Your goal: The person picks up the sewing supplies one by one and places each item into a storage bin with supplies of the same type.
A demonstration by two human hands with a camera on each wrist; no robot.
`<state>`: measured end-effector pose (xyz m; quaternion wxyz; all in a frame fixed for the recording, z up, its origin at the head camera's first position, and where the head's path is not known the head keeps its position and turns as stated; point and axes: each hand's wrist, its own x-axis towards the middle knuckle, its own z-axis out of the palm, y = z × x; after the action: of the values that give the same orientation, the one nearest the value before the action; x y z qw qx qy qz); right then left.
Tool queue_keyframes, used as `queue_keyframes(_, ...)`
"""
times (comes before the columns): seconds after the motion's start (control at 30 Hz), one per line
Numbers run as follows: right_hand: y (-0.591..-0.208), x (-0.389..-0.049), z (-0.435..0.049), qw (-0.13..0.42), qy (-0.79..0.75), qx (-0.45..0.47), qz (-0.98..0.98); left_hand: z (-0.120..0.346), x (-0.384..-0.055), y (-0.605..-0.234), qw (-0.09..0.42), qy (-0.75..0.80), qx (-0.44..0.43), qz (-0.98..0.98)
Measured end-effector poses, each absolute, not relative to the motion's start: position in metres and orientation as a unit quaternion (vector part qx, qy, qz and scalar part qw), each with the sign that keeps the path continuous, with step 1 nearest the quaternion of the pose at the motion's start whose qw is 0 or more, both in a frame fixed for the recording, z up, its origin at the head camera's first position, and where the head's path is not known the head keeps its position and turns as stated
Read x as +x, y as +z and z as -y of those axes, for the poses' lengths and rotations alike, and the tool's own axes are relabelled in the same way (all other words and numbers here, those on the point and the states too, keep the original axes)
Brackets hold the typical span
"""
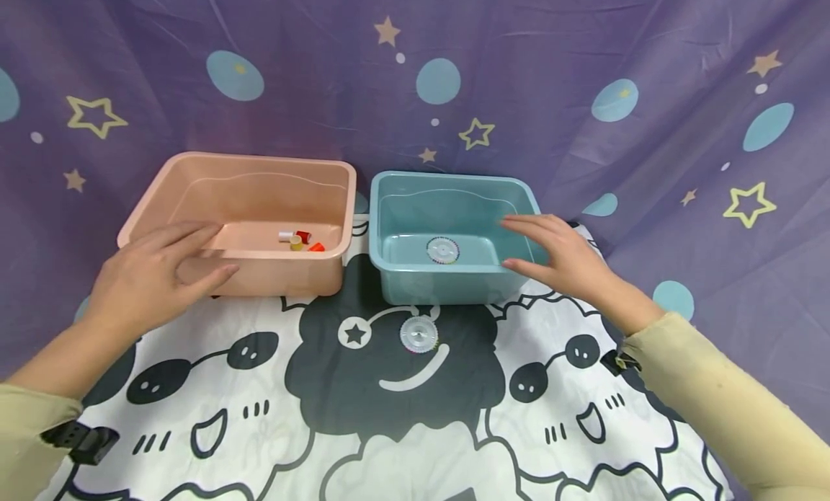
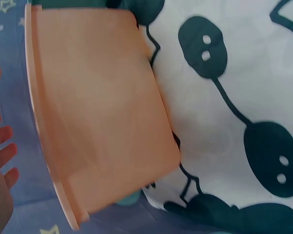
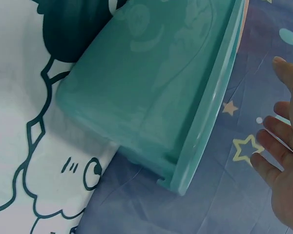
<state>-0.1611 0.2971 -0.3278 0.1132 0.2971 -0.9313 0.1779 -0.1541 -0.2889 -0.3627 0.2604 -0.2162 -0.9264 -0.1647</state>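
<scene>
My left hand hovers over the near left part of a peach plastic bin, fingers spread and holding nothing. Inside that bin lie several small spool-like pieces: a white and red one, a yellow one and an orange-red one. Over the right side of a teal bin is my right hand, its fingers extended and apart with nothing in them. A clear round disc with coloured dots round its rim, like a pin wheel, lies on the teal bin's floor. A similar pin wheel rests on the cloth in front.
The two bins stand side by side with a narrow gap between them, against a purple star-patterned curtain. A white cloth with black cartoon sheep covers the table. Each forearm wears a dark strap device.
</scene>
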Motion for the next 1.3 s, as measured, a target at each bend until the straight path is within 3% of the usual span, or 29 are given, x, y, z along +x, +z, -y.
queue_keyframes(0.17,-0.335,-0.157,-0.307,0.133,0.174,0.289,0.932,0.272,-0.153,-0.362,0.255,-0.171,-0.262,0.915)
queue_keyframes(0.57,-0.357,-0.148,-0.324,0.149,0.158,0.258,0.942,0.232,-0.144,-0.374,0.298,-0.174,-0.354,0.869)
queue_keyframes(1.3,-0.398,-0.141,-0.341,0.216,0.178,0.240,0.930,0.182,-0.136,-0.422,0.187,-0.190,-0.393,0.880)
